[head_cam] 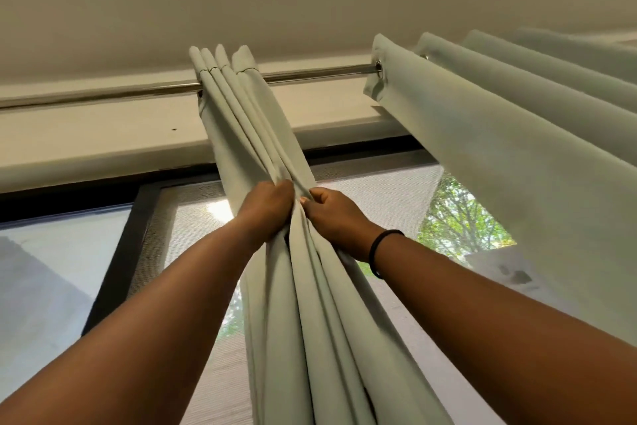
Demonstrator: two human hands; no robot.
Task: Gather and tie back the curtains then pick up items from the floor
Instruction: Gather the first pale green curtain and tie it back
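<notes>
A pale green curtain [253, 121] hangs bunched into tight folds from a metal rod [310, 75] overhead. My left hand [267, 206] is closed around the left side of the gathered folds. My right hand [332, 214], with a black band on its wrist, pinches the folds from the right, touching the left hand. Both arms reach upward. A second pale green curtain [510, 135] hangs spread out on the same rod at the right. The floor is out of view.
Behind the curtains is a dark-framed window [113, 269] with a mesh screen [375, 197]; green trees [458, 218] show through at the right. A white ceiling and a wall beam run above the rod.
</notes>
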